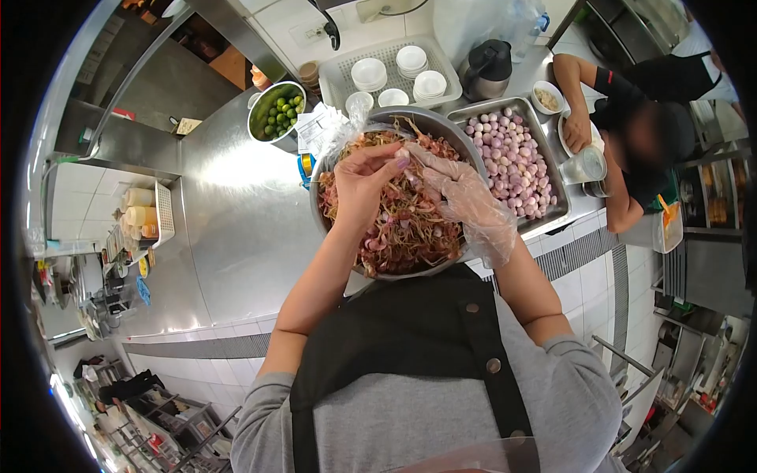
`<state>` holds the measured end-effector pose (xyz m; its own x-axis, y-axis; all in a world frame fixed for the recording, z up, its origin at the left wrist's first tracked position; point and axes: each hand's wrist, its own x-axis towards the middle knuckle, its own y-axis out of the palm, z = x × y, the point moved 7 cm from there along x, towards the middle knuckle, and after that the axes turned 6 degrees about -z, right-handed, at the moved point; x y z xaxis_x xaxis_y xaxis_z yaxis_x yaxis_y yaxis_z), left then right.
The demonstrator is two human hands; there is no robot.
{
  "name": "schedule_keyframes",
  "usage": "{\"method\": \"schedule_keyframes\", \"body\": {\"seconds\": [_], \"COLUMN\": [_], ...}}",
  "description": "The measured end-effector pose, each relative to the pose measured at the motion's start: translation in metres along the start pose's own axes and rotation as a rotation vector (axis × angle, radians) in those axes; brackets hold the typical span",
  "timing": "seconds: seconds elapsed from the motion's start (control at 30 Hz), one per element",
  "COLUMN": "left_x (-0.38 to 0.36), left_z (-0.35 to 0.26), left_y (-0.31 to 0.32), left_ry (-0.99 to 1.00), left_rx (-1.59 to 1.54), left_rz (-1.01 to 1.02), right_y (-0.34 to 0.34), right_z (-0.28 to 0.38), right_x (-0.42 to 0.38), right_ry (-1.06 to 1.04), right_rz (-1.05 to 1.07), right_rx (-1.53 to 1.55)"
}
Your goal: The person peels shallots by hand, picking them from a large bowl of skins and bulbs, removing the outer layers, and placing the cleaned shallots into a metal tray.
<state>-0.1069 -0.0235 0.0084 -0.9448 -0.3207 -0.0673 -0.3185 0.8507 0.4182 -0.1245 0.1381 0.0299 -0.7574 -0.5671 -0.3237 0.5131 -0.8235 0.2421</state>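
Over a large metal bowl heaped with unpeeled shallots, dry skins and roots, my two hands meet. My bare left hand pinches a small pale purple shallot between thumb and fingertips. Clear plastic covers my right hand, whose fingertips close on the same shallot from the other side. To the right of the bowl, a rectangular steel tray holds many peeled shallots.
A pot of green limes stands left of the bowl, beside a paper slip. Behind are a perforated tray of white dishes and a dark jug. At right, a co-worker's hand rests by a bowl near a clear container.
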Motion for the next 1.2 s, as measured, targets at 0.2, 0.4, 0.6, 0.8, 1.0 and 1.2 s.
{"method": "schedule_keyframes", "body": {"seconds": [0.2,0.4,0.6,0.8,1.0,1.2], "left_x": [-0.002,-0.005,-0.005,-0.005,-0.003,-0.005], "left_z": [-0.008,-0.007,-0.009,-0.007,-0.004,-0.009], "left_y": [0.005,0.005,0.007,0.006,0.005,0.007], "left_ry": [0.046,0.043,0.073,0.037,0.044,0.103], "left_rx": [0.085,0.131,0.173,0.096,0.107,0.087], "left_rz": [-0.001,-0.021,-0.015,-0.021,-0.044,-0.014], "right_y": [-0.002,0.001,0.001,0.004,0.003,0.009], "right_z": [-0.019,-0.007,-0.015,0.002,-0.006,0.004], "right_x": [0.013,0.006,0.012,0.008,0.008,-0.003], "right_ry": [-0.028,-0.062,-0.084,-0.217,-0.136,0.051], "right_rz": [0.004,-0.035,-0.021,-0.043,-0.031,-0.002], "right_rx": [0.038,-0.005,0.039,-0.114,-0.036,0.093]}}
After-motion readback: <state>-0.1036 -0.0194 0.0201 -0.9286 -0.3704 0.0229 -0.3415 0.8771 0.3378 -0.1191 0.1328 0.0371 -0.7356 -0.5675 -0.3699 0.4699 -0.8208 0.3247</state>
